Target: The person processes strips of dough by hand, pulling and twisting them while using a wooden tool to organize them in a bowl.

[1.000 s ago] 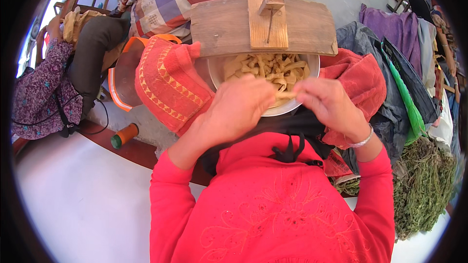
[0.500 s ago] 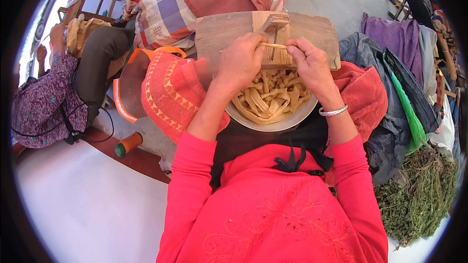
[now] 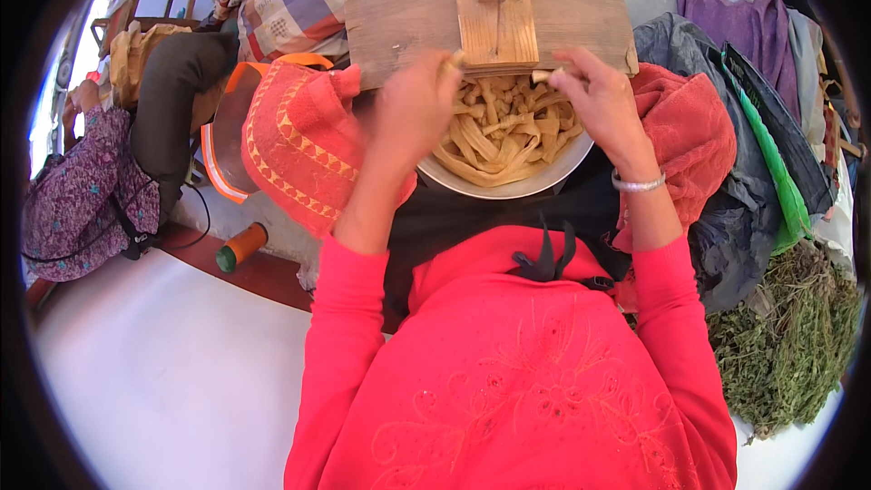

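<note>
At top middle, your right hand (image 3: 603, 98) pinches a tan bit (image 3: 541, 76) that may miss the bowl (image 3: 508, 191) if you loosen up, but I can't tell your blurry left hand's (image 3: 413, 109) grip.

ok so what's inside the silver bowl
The silver bowl holds a heap of tan strips, some flat, some folded or looped. Its far side is hidden by the wooden board, and its bottom is covered by the strips.
</note>
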Demonstrator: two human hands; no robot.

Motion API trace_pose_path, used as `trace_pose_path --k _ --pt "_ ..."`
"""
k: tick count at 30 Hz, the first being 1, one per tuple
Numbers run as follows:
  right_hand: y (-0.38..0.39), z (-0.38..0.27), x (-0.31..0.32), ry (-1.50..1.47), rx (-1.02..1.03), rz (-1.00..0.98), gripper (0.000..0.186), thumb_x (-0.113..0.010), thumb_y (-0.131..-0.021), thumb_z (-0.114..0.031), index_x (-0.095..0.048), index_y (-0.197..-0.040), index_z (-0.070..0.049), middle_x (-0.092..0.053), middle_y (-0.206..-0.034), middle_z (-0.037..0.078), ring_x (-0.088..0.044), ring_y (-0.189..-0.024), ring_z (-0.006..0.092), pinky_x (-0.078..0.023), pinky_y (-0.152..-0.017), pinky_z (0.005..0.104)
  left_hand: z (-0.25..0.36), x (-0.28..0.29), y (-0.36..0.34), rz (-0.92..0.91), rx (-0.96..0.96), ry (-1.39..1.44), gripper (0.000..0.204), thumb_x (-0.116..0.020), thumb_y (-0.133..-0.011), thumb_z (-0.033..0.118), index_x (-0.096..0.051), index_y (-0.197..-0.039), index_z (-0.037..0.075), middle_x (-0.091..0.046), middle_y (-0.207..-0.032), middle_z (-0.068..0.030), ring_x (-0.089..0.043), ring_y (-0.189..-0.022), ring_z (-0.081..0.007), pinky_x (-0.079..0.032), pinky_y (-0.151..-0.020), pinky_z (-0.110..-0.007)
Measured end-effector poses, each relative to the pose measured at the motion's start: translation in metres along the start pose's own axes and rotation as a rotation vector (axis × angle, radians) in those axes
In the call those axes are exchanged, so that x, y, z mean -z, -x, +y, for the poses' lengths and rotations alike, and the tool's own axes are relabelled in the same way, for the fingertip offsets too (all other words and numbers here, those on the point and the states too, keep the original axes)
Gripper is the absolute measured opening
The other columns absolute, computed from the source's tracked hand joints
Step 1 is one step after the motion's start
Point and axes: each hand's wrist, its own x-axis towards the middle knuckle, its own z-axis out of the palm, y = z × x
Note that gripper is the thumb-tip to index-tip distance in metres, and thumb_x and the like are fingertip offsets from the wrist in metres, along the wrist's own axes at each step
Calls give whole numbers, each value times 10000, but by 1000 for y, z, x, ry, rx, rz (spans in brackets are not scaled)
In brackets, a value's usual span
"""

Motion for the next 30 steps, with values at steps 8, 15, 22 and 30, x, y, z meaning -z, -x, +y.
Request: trace_pose_path --k 8,15,22,30 --pt "39 27 -17 -102 -9 134 256 -685 -847 -191 -644 -1052 -43 -659 -880 119 -646 -766 259 -507 -693 353 15 -107 50 -148 -326 -343 204 -695 -808 252 -667 -888 67 -638 -832 -97 -624 -756 -269 -509 -668 -388" --pt "48 22 -18 -6 223 104 167 -656 -854 -107 -647 -999 -24 -661 -963 137 -628 -878 305 -502 -771 369 7 -99 57 -90 -387 -175 200 -614 -864 210 -604 -764 36 -624 -761 -113 -618 -718 -285 -479 -617 -394" --pt "59 -29 12 -547 149 -63 232 -628 -920 -175 -654 -1069 1 -655 -1021 103 -603 -987 212 -475 -848 310 73 25 94 -409 -172 426 143 -581 -889 134 -606 -893 -7 -560 -688 -125 -564 -606 -289 -421 -554 -352" --pt "98 -92 35 -557 565 -635 436 -785 -734 -344 -649 -1059 -87 -642 -769 42 -615 -716 226 -455 -686 338 82 107 120 -223 -811 764 309 -560 -924 298 -539 -724 64 -521 -553 -51 -440 -382 -156 -323 -389 -325"
